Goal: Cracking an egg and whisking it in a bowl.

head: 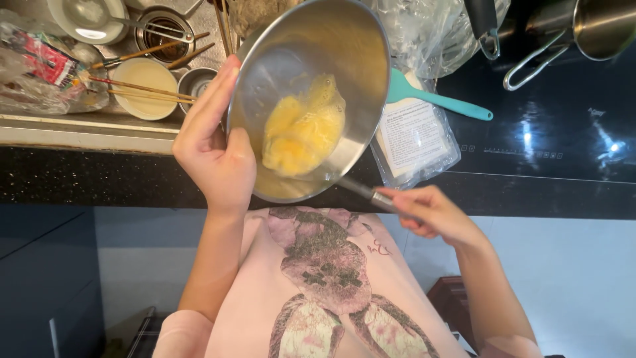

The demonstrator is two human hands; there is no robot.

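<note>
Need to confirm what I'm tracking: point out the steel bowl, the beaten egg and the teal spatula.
steel bowl (361,59): head view, bare inner wall near the rim.
beaten egg (301,132): head view, middle of the yellow pool.
teal spatula (450,103): head view, mid-handle.

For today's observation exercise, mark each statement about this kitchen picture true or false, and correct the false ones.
1. The left hand holds the metal bowl by its rim. True.
2. The bowl holds beaten yellow egg. True.
3. The right hand is empty. False: its grip is closed on a metal utensil handle that reaches towards the bowl.
4. The spatula on the counter is red. False: it is teal.
5. Chopsticks lie across a cream bowl in the sink. True.
</note>
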